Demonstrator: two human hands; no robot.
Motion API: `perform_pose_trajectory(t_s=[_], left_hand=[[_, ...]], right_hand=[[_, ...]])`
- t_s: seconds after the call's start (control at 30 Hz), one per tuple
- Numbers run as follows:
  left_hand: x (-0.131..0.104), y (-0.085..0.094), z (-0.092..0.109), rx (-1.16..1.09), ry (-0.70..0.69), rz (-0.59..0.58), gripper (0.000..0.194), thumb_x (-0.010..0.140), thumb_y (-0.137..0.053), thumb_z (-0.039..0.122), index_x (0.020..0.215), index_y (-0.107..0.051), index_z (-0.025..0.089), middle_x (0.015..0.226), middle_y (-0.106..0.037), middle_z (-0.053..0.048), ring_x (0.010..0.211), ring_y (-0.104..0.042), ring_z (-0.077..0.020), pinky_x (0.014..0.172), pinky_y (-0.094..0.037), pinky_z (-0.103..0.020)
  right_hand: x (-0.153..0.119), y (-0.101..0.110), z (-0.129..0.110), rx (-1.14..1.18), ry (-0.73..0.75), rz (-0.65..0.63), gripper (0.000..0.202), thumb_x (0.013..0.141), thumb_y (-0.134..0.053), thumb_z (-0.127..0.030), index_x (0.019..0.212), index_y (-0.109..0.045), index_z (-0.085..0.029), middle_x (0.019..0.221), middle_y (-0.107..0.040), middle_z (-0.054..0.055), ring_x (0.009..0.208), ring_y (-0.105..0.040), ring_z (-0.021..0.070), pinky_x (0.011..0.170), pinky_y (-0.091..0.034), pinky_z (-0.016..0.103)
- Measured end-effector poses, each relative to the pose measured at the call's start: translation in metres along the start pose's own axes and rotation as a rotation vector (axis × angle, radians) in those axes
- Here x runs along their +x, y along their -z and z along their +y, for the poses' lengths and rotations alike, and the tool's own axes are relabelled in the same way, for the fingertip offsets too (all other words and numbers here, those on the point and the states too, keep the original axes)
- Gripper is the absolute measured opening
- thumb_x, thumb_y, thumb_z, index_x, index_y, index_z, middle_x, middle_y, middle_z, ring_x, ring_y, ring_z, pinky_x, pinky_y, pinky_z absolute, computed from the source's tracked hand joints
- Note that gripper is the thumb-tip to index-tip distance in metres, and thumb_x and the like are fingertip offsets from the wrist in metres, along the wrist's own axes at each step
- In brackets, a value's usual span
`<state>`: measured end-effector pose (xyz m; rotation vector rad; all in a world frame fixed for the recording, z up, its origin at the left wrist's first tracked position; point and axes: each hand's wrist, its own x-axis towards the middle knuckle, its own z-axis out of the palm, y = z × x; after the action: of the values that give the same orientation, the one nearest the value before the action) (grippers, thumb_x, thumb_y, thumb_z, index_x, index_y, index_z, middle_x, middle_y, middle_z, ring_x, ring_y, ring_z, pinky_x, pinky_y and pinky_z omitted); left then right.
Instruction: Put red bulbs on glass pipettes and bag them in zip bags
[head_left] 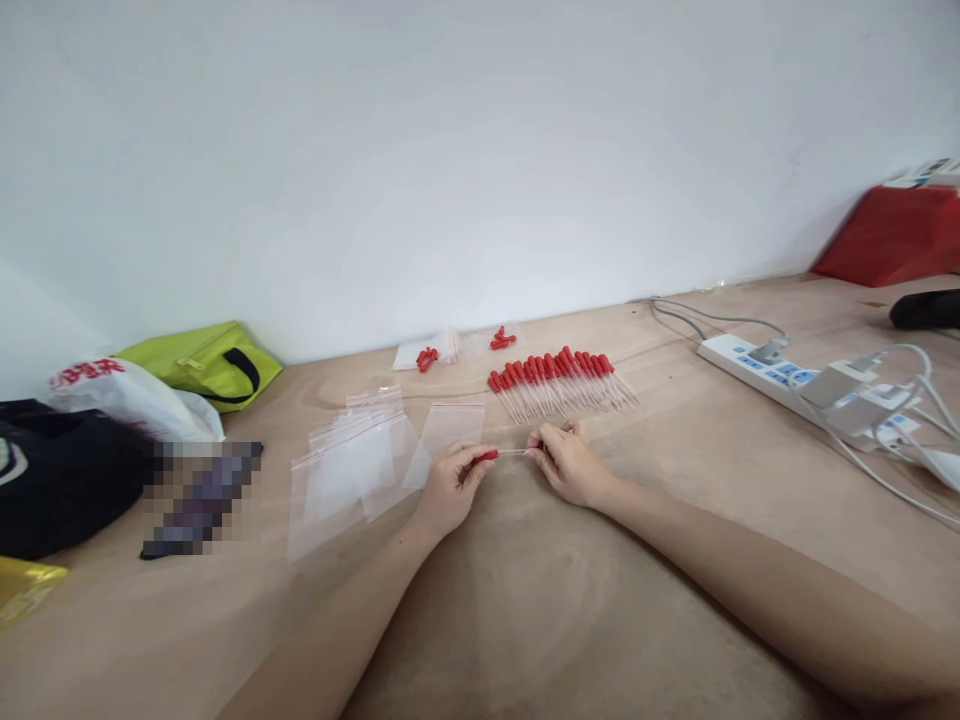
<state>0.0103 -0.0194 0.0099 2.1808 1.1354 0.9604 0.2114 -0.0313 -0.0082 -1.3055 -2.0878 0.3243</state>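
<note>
My left hand [450, 487] pinches a small red rubber bulb [487, 456] in the middle of the head view. A thin clear tube [511, 451] runs from the bulb to my right hand [564, 462], whose fingers are closed on its other end. Just beyond my hands lies a row of red-topped droppers [551, 372], their clear stems toward me. Clear zip bags [352, 455] are spread to the left of my left hand, and a single bag [446, 435] lies right behind it. Loose red bulbs [427, 359] rest on bags near the wall.
A white power strip [757, 370] with plugs and cables is at the right. Farther right are a red bag [892, 235] and a black object [926, 310]. Green [202, 365], white [135, 400] and black [67, 475] bags and a blurred-out item [202, 500] sit at the left.
</note>
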Motion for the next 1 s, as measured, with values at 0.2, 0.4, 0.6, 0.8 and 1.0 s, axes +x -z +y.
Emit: perform_pose_trajectory(t_s=[0.2, 0.4, 0.6, 0.8, 1.0], left_hand=[[-0.001, 0.0, -0.001, -0.014, -0.042, -0.033, 0.019, 0.082, -0.048, 0.024, 0.081, -0.065, 0.018, 0.074, -0.062, -0.004, 0.069, -0.058, -0.0131, 0.063, -0.048, -0.024], [-0.004, -0.004, -0.009, -0.203, 0.089, -0.024, 0.025, 0.078, -0.053, 0.033, 0.09, -0.065, 0.015, 0.071, -0.067, -0.003, 0.062, -0.062, -0.0131, 0.061, -0.051, -0.025], [-0.005, -0.002, -0.011, -0.219, 0.152, -0.104, 0.028, 0.077, -0.054, 0.036, 0.094, -0.064, 0.017, 0.076, -0.069, -0.003, 0.066, -0.064, -0.0142, 0.065, -0.053, -0.025], [-0.004, -0.001, -0.006, -0.219, 0.119, -0.125, 0.025, 0.079, -0.051, 0.036, 0.086, -0.064, 0.016, 0.064, -0.065, -0.001, 0.057, -0.061, -0.0118, 0.058, -0.051, -0.023], [-0.004, -0.002, -0.002, -0.125, 0.062, -0.132, 0.024, 0.081, -0.047, 0.035, 0.077, -0.062, 0.016, 0.059, -0.062, 0.0, 0.053, -0.058, -0.0099, 0.056, -0.047, -0.021]], right_hand=[[0.001, 0.006, -0.003, 0.015, 0.111, -0.048, 0.014, 0.086, -0.041, -0.024, 0.081, -0.052, -0.018, 0.082, -0.061, 0.001, 0.074, -0.052, 0.0119, 0.076, -0.021, 0.03], [0.001, 0.005, -0.001, -0.016, 0.141, -0.047, 0.021, 0.088, -0.037, -0.023, 0.086, -0.057, -0.018, 0.085, -0.062, 0.003, 0.079, -0.052, 0.013, 0.076, -0.022, 0.031], [0.001, 0.005, -0.001, -0.035, 0.128, -0.045, 0.023, 0.089, -0.035, -0.024, 0.085, -0.056, -0.018, 0.085, -0.062, 0.003, 0.077, -0.052, 0.0124, 0.076, -0.023, 0.03], [0.001, 0.005, -0.001, -0.032, 0.14, -0.062, 0.023, 0.089, -0.036, -0.026, 0.084, -0.057, -0.019, 0.083, -0.062, 0.002, 0.074, -0.053, 0.0117, 0.075, -0.022, 0.029], [0.002, 0.007, -0.002, -0.017, 0.145, -0.099, 0.023, 0.089, -0.038, -0.027, 0.083, -0.059, -0.02, 0.083, -0.063, 0.001, 0.073, -0.053, 0.0111, 0.074, -0.021, 0.029]])
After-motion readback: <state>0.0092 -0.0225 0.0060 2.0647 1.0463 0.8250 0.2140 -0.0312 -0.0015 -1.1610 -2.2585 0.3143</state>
